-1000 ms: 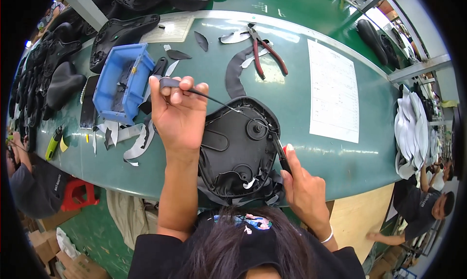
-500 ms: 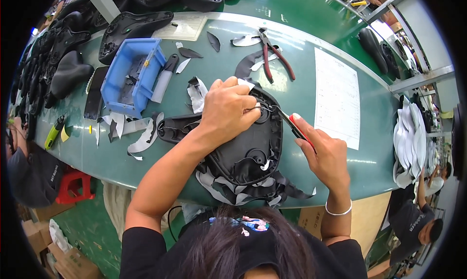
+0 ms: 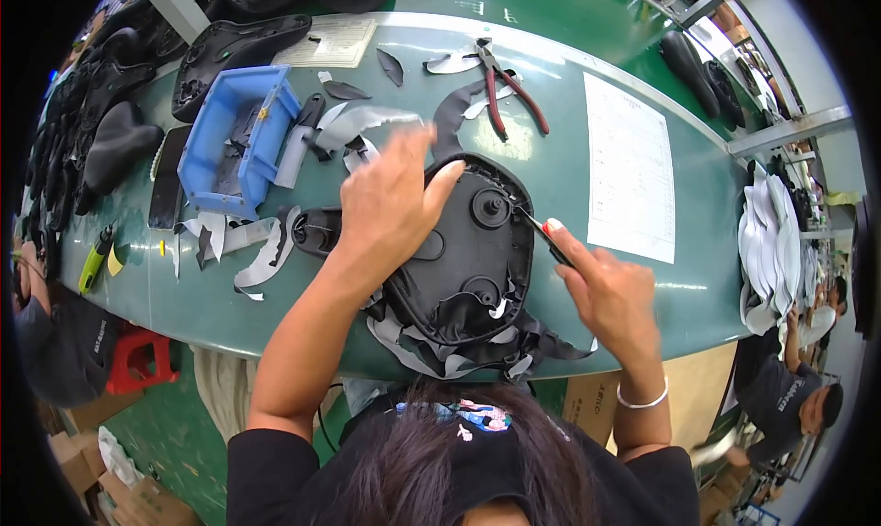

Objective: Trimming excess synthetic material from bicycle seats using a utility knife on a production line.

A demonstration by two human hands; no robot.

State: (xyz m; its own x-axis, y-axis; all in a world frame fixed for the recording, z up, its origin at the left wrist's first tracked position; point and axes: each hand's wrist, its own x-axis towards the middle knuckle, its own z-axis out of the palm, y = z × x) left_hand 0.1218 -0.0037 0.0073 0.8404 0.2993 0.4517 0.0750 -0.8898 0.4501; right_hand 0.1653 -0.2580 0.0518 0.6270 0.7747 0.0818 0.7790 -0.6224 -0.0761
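A black bicycle saddle point(image 3: 450, 260) lies underside up on the green bench, its narrow nose to the left. Over its far left part is my left hand point(image 3: 390, 200), slightly blurred, with thumb and fingers apart. A blurred pale strip of cover material point(image 3: 372, 122) lies just beyond those fingertips, apart from the hand as far as I can see. My right hand point(image 3: 610, 296) grips a slim knife point(image 3: 549, 238) with a red and black handle, its metal tip at the saddle's right rim. Grey and black offcuts point(image 3: 404, 347) bunch along the near rim.
Red-handled pliers point(image 3: 500, 90) and a paper sheet point(image 3: 629, 168) lie beyond the saddle. To the left are a blue bin point(image 3: 237, 145), a wide-bladed scraper point(image 3: 298, 145) and a green cutter point(image 3: 95, 262). More saddles point(image 3: 119, 150) crowd the far left; co-workers sit at both sides.
My left hand has let go of a strip at the saddle's far rim and moved left, its fingers opening. A pale strip now shows near the scraper. The knife stays at the right rim.
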